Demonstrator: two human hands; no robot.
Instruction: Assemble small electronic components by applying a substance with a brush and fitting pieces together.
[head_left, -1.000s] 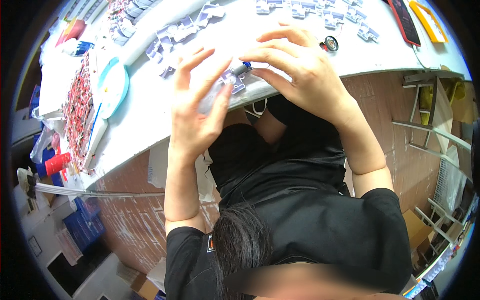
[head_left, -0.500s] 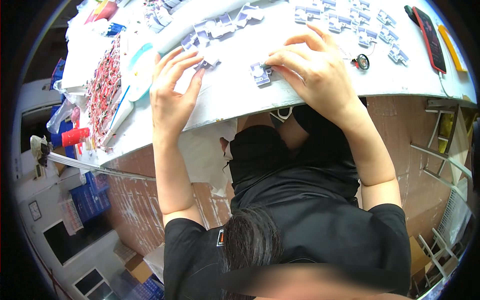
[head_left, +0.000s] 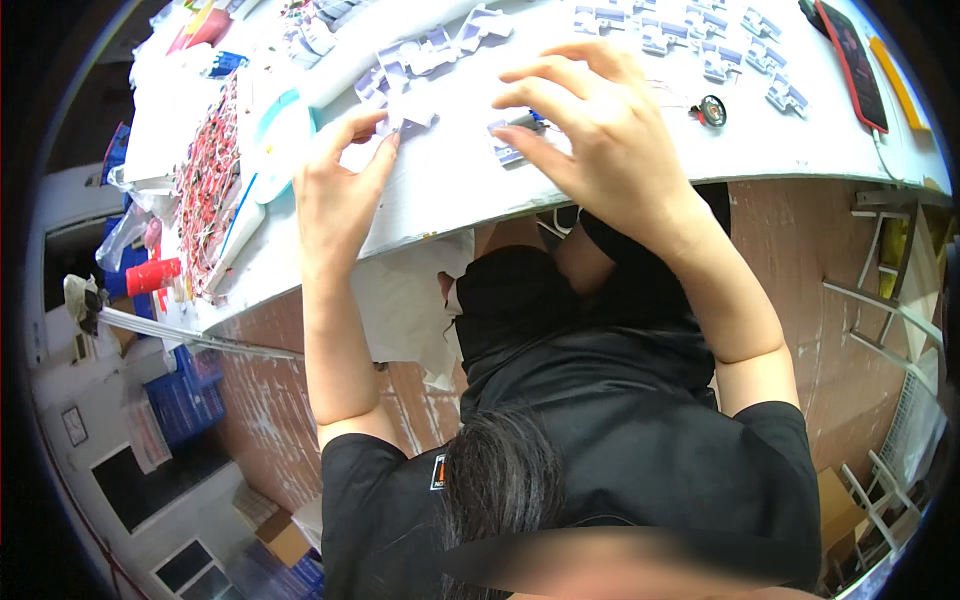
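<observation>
My left hand point(head_left: 340, 195) is at the table's near edge, thumb and index finger closed at the left end of a small pale-grey plastic housing point(head_left: 412, 116). More of the same housings point(head_left: 425, 55) lie just beyond it. My right hand point(head_left: 610, 150) is open, fingers spread and bent, above another pale-grey housing point(head_left: 506, 152). Its thumb passes over that part and hides some of it. A small blue-and-silver piece point(head_left: 532, 118) shows beside the thumb; its kind is unclear.
Several loose housings point(head_left: 720, 60) lie at the far right, near a small round speaker point(head_left: 711, 111) with wires. A red-edged phone point(head_left: 855, 65) is at the right edge. To the left are a light-blue tray point(head_left: 275, 140) and a heap of red wires point(head_left: 208, 180).
My left fingers have curled in from a spread pose and closed at the housing. My right hand has shifted left, its fingers opening away from the housing beneath. The whole view has shifted slightly.
</observation>
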